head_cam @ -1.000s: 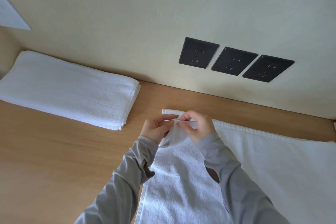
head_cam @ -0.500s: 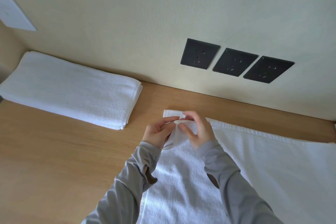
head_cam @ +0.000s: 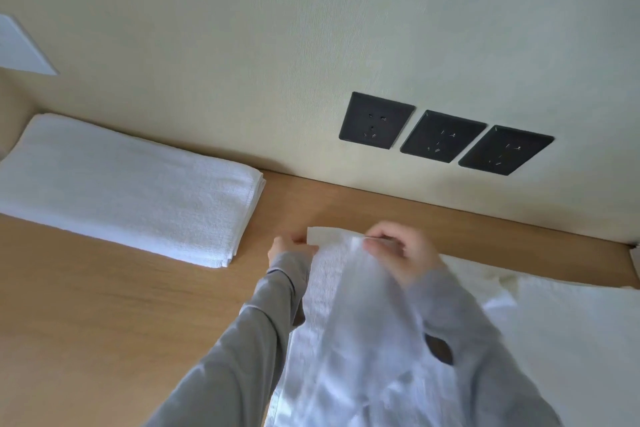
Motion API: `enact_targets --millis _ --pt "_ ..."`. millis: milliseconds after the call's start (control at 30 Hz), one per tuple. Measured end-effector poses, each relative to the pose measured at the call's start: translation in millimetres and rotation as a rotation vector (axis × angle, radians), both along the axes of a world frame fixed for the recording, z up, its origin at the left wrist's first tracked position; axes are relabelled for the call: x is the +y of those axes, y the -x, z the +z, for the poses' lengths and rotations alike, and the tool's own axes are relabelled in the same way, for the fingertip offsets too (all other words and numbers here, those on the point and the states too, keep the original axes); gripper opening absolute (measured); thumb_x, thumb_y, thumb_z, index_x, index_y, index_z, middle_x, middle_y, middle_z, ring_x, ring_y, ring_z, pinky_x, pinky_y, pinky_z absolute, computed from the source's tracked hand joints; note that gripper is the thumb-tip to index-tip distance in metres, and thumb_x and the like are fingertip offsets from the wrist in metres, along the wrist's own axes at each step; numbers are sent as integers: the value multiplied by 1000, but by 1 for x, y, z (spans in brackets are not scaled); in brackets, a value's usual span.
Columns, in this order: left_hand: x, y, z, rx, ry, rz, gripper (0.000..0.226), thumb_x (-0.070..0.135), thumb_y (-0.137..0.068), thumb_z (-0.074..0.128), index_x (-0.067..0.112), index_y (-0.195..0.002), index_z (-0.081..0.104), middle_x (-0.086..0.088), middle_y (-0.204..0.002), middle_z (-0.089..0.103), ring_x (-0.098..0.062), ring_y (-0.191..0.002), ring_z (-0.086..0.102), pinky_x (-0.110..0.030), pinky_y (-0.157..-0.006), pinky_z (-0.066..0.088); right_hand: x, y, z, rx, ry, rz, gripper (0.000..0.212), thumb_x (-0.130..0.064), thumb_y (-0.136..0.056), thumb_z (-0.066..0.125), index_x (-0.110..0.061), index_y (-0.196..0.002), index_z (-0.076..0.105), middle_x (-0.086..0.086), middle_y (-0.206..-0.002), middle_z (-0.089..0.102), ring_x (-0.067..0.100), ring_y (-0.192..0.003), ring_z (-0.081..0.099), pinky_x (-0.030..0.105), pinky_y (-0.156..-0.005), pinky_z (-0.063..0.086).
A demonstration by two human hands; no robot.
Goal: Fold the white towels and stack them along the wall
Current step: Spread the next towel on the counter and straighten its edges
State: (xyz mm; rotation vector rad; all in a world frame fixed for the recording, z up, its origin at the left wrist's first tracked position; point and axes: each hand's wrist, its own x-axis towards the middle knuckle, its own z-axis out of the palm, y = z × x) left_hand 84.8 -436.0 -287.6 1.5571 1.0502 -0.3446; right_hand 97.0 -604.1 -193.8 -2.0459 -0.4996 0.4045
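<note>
The left hand [head_cam: 290, 248] and right hand [head_cam: 403, 258] pinch a white towel [head_cam: 349, 302] in curled fingers [head_cam: 378, 246] at five o'clock on the tabletop [head_cam: 104, 305]. A folded towel [head_cam: 128, 187] lies at ten o'clock, against the wall [head_cam: 242, 45].

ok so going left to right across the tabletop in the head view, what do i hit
folded towel stack → left hand → right hand → flat part of the unfolded towel, which runs to the right edge. Both hands pinch that towel's lifted corner.
</note>
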Motion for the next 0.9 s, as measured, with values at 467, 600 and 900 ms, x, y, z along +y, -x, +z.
enact_targets --millis 467,600,900 --pt "-11 21 9 -423 291 146 12 9 -70 77 19 -76 73 1 -74 73 -4 -63 68 -14 -51 48 34 -25 -83 -166 68 -129 10 -2 -88 57 -5 -80 62 2 -77 61 20 -77 57 24 -72 41" --pt "-12 26 18 -533 301 128 27 -2 -71 74 25 -66 75 1 -75 74 -10 -73 70 -17 -60 52 34 -25 -81 -152 53 -123 8 -2 -88 57 -2 -83 63 7 -83 63 24 -83 58 24 -77 41" --pt "-14 17 22 -602 231 -41 36 -15 -75 62 13 -97 70 -2 -101 69 -11 -91 64 -24 -80 53 20 -15 -65 -83 -5 -71 11 -7 -91 54 -1 -85 61 2 -95 66 -4 -100 57 1 -82 35"
